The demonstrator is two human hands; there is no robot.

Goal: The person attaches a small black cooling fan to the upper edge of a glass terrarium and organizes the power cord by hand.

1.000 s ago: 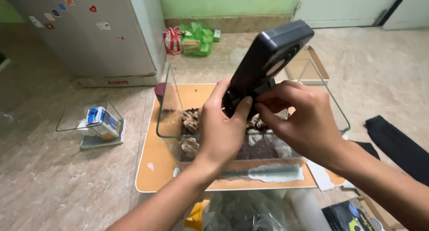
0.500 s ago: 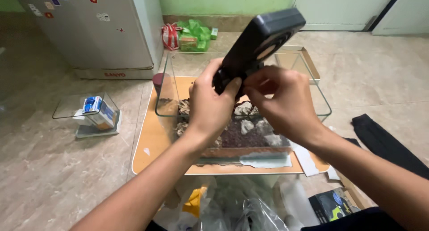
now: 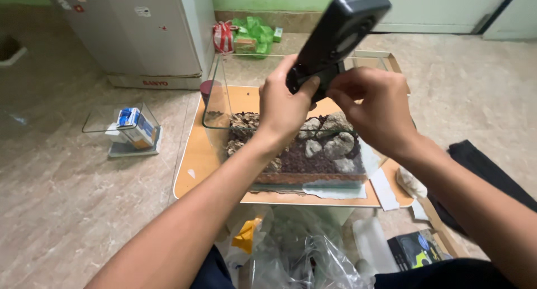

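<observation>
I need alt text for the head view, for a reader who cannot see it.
Two bare hands, left and right, hold a dark flat device above a glass tank of rocks and dark soil on a low wooden table.

Single view: head cam, worn on person, looks down and forward over own arms. Forearms enter from bottom edge, left hand [image 3: 285,102] and right hand [image 3: 375,107] close to lens at frame centre, holding dark device [image 3: 335,34] up toward top centre. Glass tank [image 3: 291,138] on low wooden table [image 3: 196,166] mid-frame, near. Floor fills left side; fridge [image 3: 128,26] upper left, farther back. No second view, no overlap.
</observation>
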